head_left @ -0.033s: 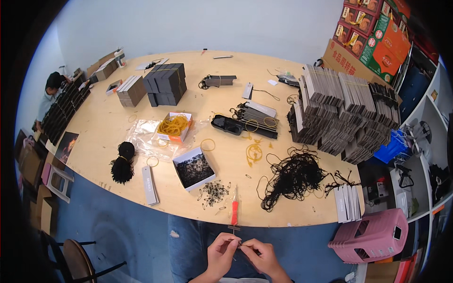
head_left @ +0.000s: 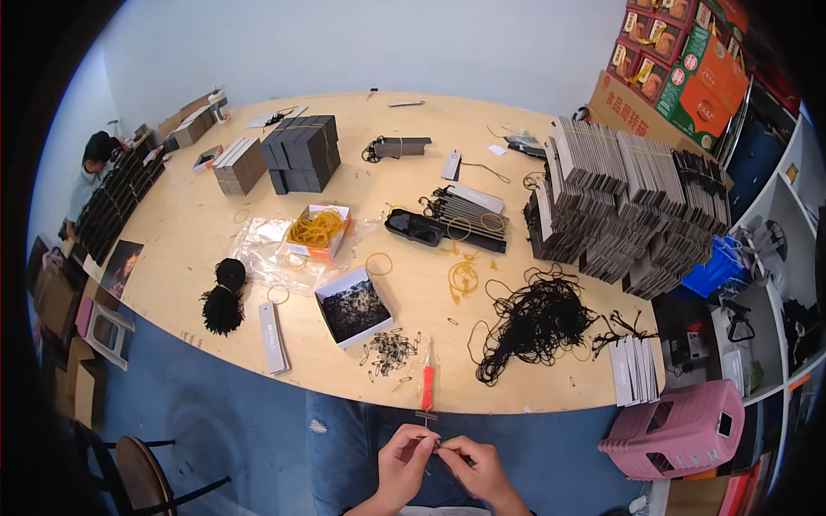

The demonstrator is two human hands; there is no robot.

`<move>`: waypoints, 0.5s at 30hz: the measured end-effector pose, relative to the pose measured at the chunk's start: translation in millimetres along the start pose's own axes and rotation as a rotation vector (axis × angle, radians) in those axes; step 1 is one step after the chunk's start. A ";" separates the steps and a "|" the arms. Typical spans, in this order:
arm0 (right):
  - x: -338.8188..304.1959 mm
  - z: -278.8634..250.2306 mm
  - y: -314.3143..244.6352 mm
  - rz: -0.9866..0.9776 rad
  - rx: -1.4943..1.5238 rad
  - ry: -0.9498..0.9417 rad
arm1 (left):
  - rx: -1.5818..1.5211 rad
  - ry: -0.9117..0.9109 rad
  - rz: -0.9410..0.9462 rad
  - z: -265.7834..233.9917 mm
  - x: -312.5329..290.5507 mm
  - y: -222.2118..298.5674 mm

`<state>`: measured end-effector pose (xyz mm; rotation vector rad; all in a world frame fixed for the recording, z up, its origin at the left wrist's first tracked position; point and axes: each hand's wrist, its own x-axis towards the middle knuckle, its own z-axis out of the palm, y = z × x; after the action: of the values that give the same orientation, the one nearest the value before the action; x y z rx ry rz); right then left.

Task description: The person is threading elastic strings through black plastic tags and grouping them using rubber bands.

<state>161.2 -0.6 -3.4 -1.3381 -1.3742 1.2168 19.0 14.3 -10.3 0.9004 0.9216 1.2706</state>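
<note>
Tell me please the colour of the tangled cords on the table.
Black tangled cords; best seen in the head view.

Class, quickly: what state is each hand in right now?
Left hand: closed, pinching a small dark thing, too tiny to identify.
Right hand: closed in a pinch; contents cannot be told.

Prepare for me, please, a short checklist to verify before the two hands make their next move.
1. Left hand and right hand close together: ok.
2. Small dark item firmly pinched: cannot tell, fingers hide most of it.
3. Pointed tool with red handle lying on the pale wooden table, handle toward the person: ok.
4. Small dark wire pins all inside the open white cardboard box: not ok, many lie beside it.
5. Thin black cords untangled: not ok, heaped in a tangle.
</note>
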 end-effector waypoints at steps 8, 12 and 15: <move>-10.2 -3.5 28.8 -0.038 0.037 -0.206 | 0.034 0.168 0.181 -8.8 16.5 25.6; -19.1 -19.5 36.0 0.077 0.078 -0.236 | 0.021 0.291 0.317 -28.1 28.6 36.3; -22.2 -28.0 36.6 0.198 0.118 -0.250 | -0.060 0.337 0.306 -38.7 32.3 41.2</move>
<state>196.8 -21.9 -33.3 -1.2953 -1.3391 1.6188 -29.8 51.5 11.3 0.8136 1.0266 1.7419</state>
